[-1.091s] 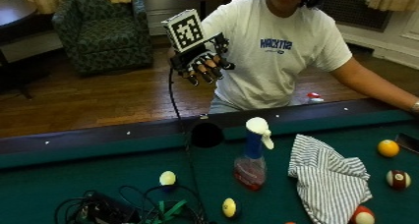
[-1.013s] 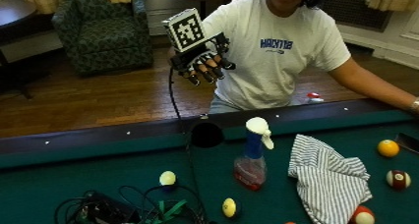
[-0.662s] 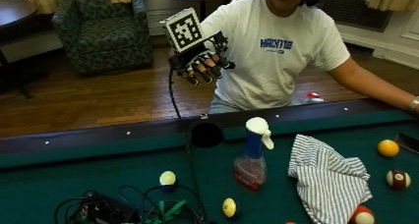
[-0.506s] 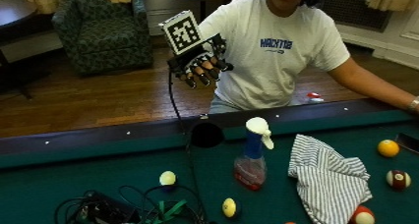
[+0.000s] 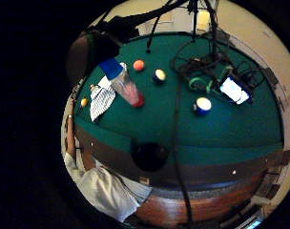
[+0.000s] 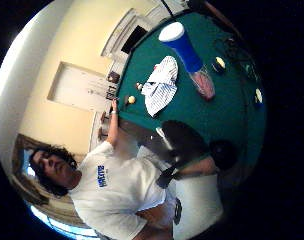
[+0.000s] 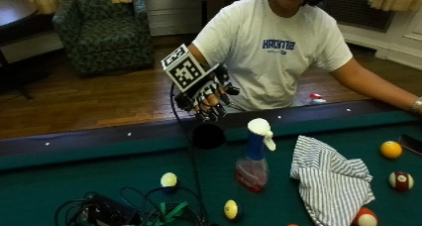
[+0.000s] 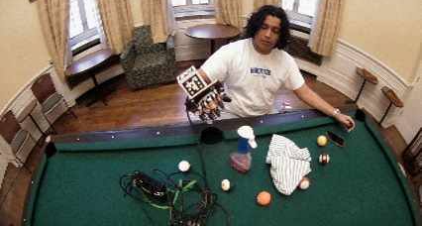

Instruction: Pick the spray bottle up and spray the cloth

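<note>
The spray bottle (image 7: 254, 156) stands upright on the green felt, with a white trigger head, a blue neck and red liquid in a clear body. The striped white cloth (image 7: 333, 181) lies crumpled just to its right. My gloved right hand (image 7: 208, 94) hangs in the air above the table's rail, behind and left of the bottle. Its fingers point down, loosely curled, and hold nothing. Both palm views show the bottle (image 5: 123, 83) (image 6: 189, 57) and the cloth (image 5: 101, 100) (image 6: 161, 85) at a distance on the felt.
A side pocket (image 7: 208, 136) sits in the rail under the hand. Several billiard balls (image 7: 169, 179) lie around the bottle and cloth. A tangle of cables with a device (image 7: 105, 213) lies at front left. The bare left hand (image 8: 344, 121) rests on the far right rail.
The gloved hand has come down and a little forward, from chest height toward the rail above the pocket. Bottle and cloth have not moved.
</note>
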